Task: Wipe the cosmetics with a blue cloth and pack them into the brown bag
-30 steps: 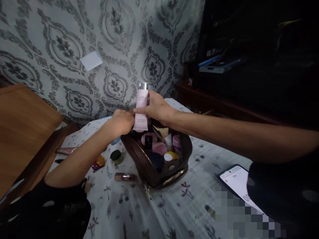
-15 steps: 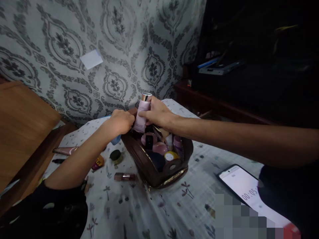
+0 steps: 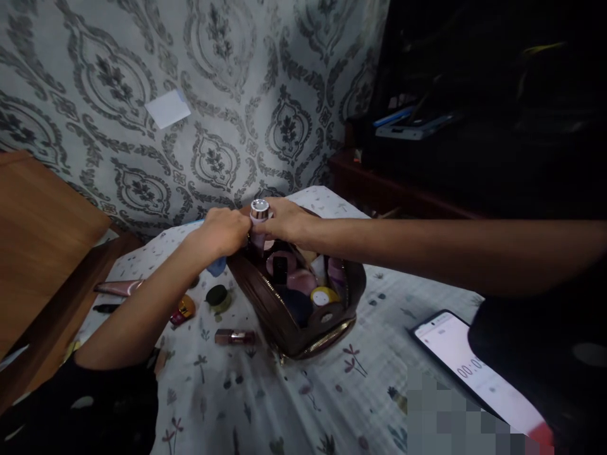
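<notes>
A brown zippered bag stands open on the patterned sheet, packed with pink, dark and yellow items. My left hand is closed on the bag's far left edge. With my right hand I grip a pale pink tube by its silver-capped upper end; its lower part is down inside the bag. Among the contents are a round yellow-and-white item and a pink rounded item.
Left of the bag lie a green jar, a small brown-capped tube, a red-and-yellow item and a pink tube. A phone lies at right. Behind rises a patterned wall.
My right hand has moved down and slightly left, lowering the pale pink tube deeper into the bag. My left hand stays at the bag's edge. The view has shifted slightly.
</notes>
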{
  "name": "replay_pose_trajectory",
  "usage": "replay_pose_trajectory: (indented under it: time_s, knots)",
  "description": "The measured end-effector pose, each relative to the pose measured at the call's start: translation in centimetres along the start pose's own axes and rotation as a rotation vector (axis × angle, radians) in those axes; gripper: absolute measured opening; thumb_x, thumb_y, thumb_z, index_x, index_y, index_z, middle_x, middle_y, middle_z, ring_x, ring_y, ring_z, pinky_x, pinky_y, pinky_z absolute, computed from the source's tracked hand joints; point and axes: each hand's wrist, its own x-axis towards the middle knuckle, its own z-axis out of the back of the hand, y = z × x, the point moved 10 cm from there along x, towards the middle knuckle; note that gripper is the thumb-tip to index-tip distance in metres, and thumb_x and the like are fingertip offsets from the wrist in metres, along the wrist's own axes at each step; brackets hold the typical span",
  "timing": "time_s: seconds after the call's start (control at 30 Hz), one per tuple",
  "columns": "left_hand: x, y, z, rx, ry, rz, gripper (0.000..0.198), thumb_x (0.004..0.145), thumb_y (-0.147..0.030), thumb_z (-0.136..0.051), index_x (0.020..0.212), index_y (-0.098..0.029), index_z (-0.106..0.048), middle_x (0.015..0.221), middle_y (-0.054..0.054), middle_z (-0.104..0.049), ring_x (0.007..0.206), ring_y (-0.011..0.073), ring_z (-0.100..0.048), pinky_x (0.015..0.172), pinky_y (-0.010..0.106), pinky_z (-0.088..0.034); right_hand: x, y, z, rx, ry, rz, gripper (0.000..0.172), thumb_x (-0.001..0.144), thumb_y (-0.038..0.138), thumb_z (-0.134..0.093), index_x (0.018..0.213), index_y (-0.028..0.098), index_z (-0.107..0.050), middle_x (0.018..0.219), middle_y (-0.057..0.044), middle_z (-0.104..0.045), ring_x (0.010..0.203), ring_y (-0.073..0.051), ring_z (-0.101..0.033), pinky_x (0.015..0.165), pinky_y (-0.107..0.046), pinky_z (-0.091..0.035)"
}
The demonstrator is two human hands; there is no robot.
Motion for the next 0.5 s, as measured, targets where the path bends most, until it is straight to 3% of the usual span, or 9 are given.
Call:
replay_pose_trajectory:
  time_s: [0.17, 0.3, 0.43, 0.5]
  knots:
    - [-0.3, 0.0, 0.4, -0.07, -0.022, -0.014, 0.024, 0.083, -0.031, -0.062, 0.1, -0.022, -0.076, 0.097, 0.01, -0.077, 0.1, 0.0265, -0.071, 0.083, 0.029, -0.05, -0.8, 1.2, -0.3, -0.222, 0.123, 0.02, 0.009, 0.075, 0.01, -0.069, 0.082, 0.015, -0.069, 0.08, -0.002, -0.074, 0.073, -0.014, -0.068, 0.058, -0.019, -0.048]
    - [-0.7, 0.1, 0.6, -0.068, -0.01, -0.003, 0.023, 0.085, -0.026, -0.059, 0.098, -0.019, -0.076, 0.101, 0.015, -0.077, 0.097, 0.0312, -0.071, 0.079, 0.033, -0.052, -0.9, 2.2, -1.1, -0.422, 0.22, 0.062, 0.006, 0.076, 0.013, -0.069, 0.081, 0.015, -0.071, 0.077, -0.002, -0.073, 0.07, -0.016, -0.068, 0.051, -0.02, -0.044]
    - [-0.6, 0.3, 0.4, -0.008, -0.006, 0.002, 0.027, 0.088, -0.024, -0.051, 0.102, -0.019, -0.074, 0.102, 0.013, -0.077, 0.095, 0.0289, -0.071, 0.077, 0.032, -0.052, -1.2, 2.7, -1.5, -0.509, 0.266, 0.113, 0.008, 0.077, 0.013, -0.068, 0.084, 0.013, -0.072, 0.078, -0.005, -0.073, 0.071, -0.018, -0.067, 0.055, -0.023, -0.044]
    - [-0.4, 0.3, 0.1, -0.081, -0.015, -0.026, 0.028, 0.087, -0.024, -0.052, 0.102, -0.017, -0.074, 0.103, 0.015, -0.076, 0.096, 0.0299, -0.071, 0.078, 0.034, -0.053, -1.4, 3.2, -1.6, -0.528, 0.258, 0.175, 0.01, 0.078, 0.016, -0.07, 0.086, 0.012, -0.072, 0.082, -0.006, -0.073, 0.074, -0.019, -0.067, 0.058, -0.024, -0.044]
